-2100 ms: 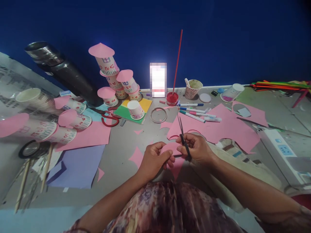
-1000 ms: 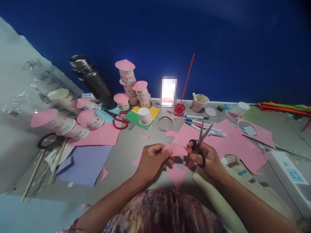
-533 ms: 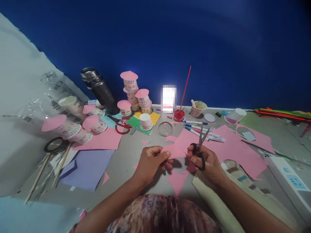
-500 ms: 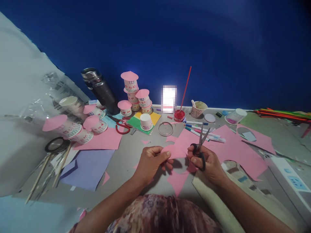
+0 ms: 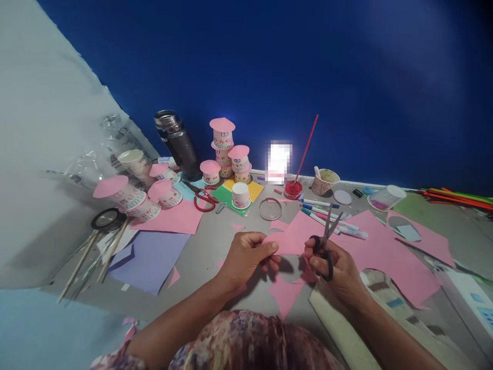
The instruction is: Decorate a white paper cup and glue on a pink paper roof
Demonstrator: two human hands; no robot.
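Fingers (image 5: 268, 247) of the left hand (image 5: 246, 257) pinch a pink paper piece (image 5: 288, 240) just above the near worktop (image 5: 208, 249), steadying its edge toward the open-bladed black scissors (image 5: 325, 240) gripped by the right hand (image 5: 341, 268).

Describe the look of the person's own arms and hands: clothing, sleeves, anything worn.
Both hands are bare: the left hand and the right hand wear no gloves, and no watch or bracelet shows at either wrist. The forearms are uncovered too. A sleeve appears only near the left elbow, in the same mottled purple, brown and orange print as the garment at the bottom edge.
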